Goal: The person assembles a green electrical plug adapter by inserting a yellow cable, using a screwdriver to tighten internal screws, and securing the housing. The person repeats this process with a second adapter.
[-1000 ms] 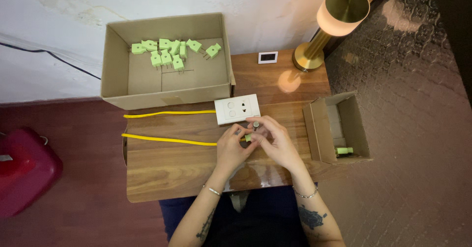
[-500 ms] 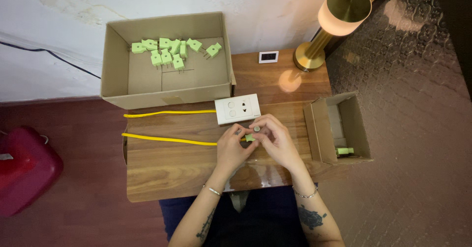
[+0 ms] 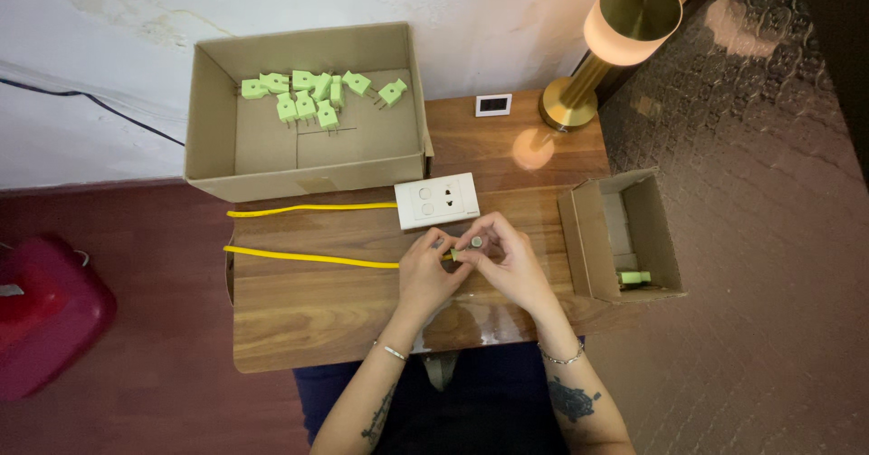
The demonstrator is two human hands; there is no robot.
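Can't really make out the tiny piece pinched between both hands, fingers cover most of it. Red container (image 3: 41, 315) at 9 o'clock is cut off.

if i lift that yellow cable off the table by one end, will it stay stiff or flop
The yellow cable would probably flop: it is thin and already lies in gentle bends on the wooden table. It looks light. Its far end seems tied to the white socket plate, which may drag along.

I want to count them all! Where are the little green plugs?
In the head view, the green plugs lie in the big cardboard box, upper left, against the wall.
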